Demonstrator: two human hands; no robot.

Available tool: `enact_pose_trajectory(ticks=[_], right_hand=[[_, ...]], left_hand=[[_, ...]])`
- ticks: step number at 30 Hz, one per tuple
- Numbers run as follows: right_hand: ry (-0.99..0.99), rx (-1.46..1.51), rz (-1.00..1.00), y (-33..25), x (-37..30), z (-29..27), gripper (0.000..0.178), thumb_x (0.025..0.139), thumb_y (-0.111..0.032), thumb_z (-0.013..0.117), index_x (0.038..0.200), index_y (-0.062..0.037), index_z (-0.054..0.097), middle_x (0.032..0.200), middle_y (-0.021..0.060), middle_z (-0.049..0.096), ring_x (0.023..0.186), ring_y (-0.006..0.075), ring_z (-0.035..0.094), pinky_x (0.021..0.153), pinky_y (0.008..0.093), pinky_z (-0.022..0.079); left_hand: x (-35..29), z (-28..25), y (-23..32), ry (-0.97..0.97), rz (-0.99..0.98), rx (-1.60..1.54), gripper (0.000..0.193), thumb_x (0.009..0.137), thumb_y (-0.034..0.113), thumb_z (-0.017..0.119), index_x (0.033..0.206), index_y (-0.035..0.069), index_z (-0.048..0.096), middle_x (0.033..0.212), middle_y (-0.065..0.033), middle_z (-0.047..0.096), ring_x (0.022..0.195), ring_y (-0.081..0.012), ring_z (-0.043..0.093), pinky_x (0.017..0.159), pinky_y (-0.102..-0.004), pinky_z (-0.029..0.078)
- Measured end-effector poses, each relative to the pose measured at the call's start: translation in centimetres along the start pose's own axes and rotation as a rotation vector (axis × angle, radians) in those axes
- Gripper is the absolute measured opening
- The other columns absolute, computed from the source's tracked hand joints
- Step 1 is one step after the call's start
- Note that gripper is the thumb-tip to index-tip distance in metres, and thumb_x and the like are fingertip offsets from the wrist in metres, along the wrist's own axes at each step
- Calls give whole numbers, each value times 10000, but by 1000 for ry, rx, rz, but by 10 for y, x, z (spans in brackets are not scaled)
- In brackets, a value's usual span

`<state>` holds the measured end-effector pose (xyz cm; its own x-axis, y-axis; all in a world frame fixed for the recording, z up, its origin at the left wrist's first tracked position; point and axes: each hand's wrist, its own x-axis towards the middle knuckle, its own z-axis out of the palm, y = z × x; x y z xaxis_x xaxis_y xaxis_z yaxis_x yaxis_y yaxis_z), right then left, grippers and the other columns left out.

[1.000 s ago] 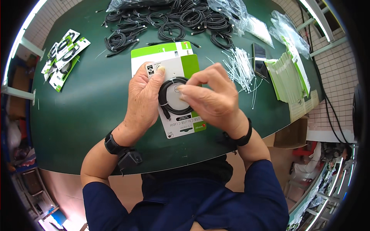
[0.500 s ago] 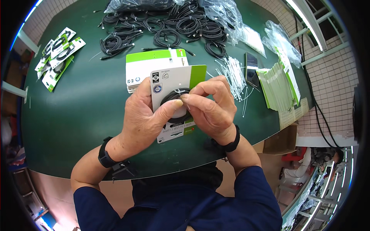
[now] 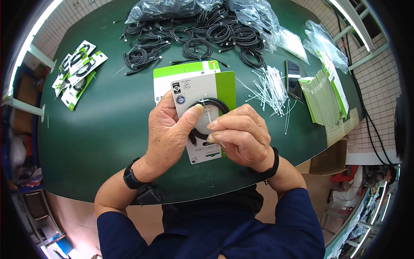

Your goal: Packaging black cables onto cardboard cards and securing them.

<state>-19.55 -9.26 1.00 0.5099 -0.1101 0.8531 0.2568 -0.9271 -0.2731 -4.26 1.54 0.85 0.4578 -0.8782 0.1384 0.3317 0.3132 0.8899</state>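
A white and green packaging card (image 3: 193, 88) is held upside down above the table, with a coiled black cable (image 3: 221, 103) lying against its face. My left hand (image 3: 164, 138) grips the card by its left side, and the thumb presses on the coil near its top. Round the coil and through the card runs a thin white cable tie (image 3: 210, 115). Its loose tail is pinched between the thumb and fingers of my right hand (image 3: 246, 136). Fingers of the left hand behind the card are hidden.
Just beyond lies a stack of similar cards (image 3: 172, 73). Loose white ties (image 3: 269, 88), a phone (image 3: 293, 80) and a row of folded cards (image 3: 318, 101) are at right. Black cables (image 3: 196, 47) and clear bags (image 3: 254, 17) fill the far side; carded cables (image 3: 79, 71) lie left.
My right hand has drawn down and right from the coil's top, and the tie's tail now shows stretched below it. The left thumb has moved up to the tie. The whole view has shifted slightly.
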Motion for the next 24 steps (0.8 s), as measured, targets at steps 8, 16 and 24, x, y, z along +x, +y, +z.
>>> enact_pose_trajectory(ticks=[8,16,24], right_hand=[[-32,174,25,-3,0,0,270,840,-55,820,980,-105,595,1014,71,737,861,228,737,671,316,545],[-64,234,30,-3,0,0,249,863,-64,804,984,-105,589,1026,87,747,857,236,738,683,329,564],[-39,195,67,-3,-1,3,223,863,26,777,1003,-72,634,1023,134,746,824,269,741,670,353,569]], left_hand=[[2,-3,2,0,-7,5,305,1003,65,658,1285,-23,579,1166,-109,718,1015,-137,693,898,-293,567],[2,-2,1,-6,-11,-15,310,1004,56,650,1294,-25,575,1164,-110,720,1017,-137,693,901,-295,567],[0,-3,-5,-23,-22,7,326,1001,49,648,1312,-24,582,1173,-107,720,1022,-128,689,907,-292,562]])
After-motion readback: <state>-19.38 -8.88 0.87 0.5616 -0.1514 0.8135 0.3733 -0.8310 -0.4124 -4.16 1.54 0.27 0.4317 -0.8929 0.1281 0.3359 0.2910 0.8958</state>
